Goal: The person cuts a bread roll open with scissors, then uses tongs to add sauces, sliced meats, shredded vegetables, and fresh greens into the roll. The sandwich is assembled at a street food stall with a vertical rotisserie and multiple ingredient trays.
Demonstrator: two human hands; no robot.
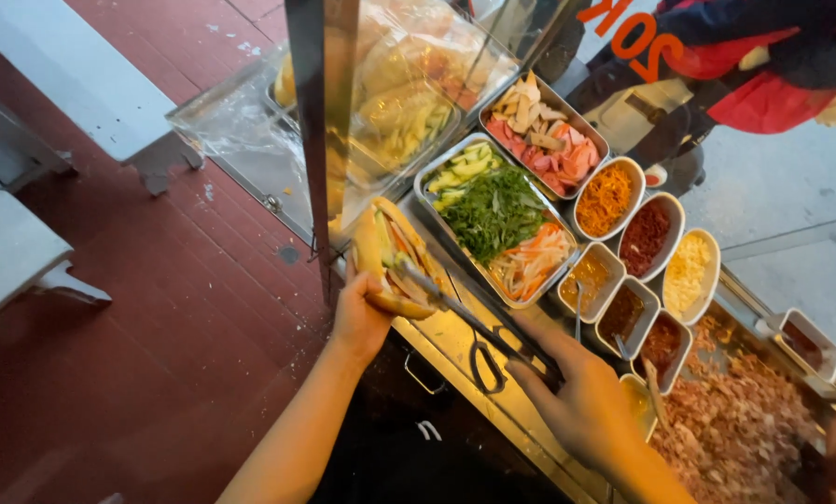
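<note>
My left hand holds a split bread roll, opened up with fillings showing inside. My right hand grips black-handled scissors, whose blades reach into the open roll. Both hands hover over the metal counter edge of a food cart. Just right of the roll lies a steel tray of cucumber, green herbs and shredded carrot and radish.
A second steel tray holds sliced meats. Several white tubs of toppings and sauces stand in rows. Shredded meat fills a pan at the right. Bagged bread sits behind a metal post. Red tiled floor lies left.
</note>
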